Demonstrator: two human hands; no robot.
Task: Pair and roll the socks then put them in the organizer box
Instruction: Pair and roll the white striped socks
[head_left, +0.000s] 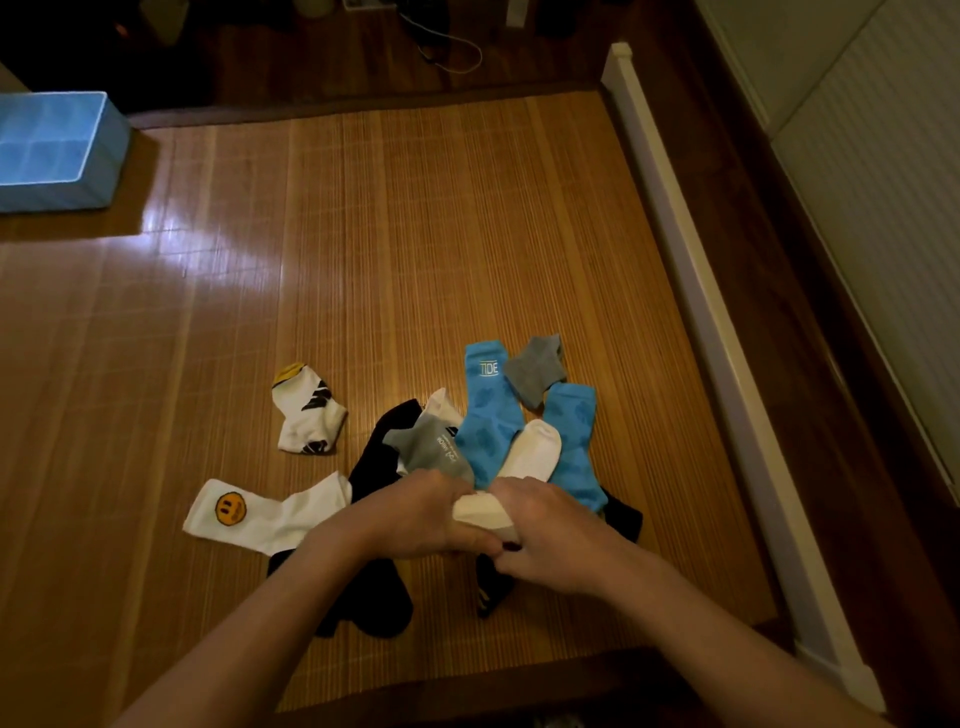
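Between the fingers of both hands, just over the sock pile, I have the roll (480, 512): a white bundle that I judge to be a pair partly wound. The left hand (415, 514) curls round its left end. The right hand (550, 540) wraps the right end from above, fingers closed on the cloth. I grip both ends, I think, so the winding cannot spring loose while the cuff is turned over.

Its long axis runs across me, from the left fingers to the right, with the right end dipping a little toward me. I cannot tell which end is the cuff.

Just beyond the fingertips lie a white sock (535, 449), a blue sock (488, 410) and a grey sock (434, 441). Out past the left fingers lies a smiley sock (260, 512).

The box (57, 196) stands far beyond the left fingers, well apart, so the roll needs a long carry up and left.
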